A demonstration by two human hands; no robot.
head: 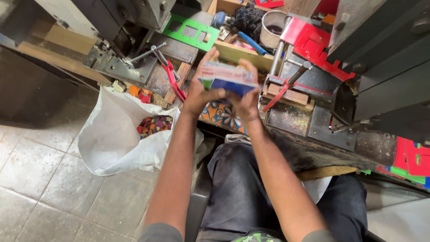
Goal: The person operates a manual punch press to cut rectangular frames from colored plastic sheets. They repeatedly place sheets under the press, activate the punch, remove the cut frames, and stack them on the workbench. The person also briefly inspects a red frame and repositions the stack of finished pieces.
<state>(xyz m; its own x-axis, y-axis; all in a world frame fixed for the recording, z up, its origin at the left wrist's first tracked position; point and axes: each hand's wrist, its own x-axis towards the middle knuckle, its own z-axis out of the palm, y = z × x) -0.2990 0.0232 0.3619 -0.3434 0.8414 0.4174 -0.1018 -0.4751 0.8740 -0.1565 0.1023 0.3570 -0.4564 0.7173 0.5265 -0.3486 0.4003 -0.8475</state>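
Hands around small printed box

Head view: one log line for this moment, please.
left hand: holds card stack | right hand: holds same stack | white sack: open, coloured scraps inside

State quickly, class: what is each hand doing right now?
Left hand: closed on the left end of a stack of coloured sheets.
Right hand: closed on the right end of the same stack.
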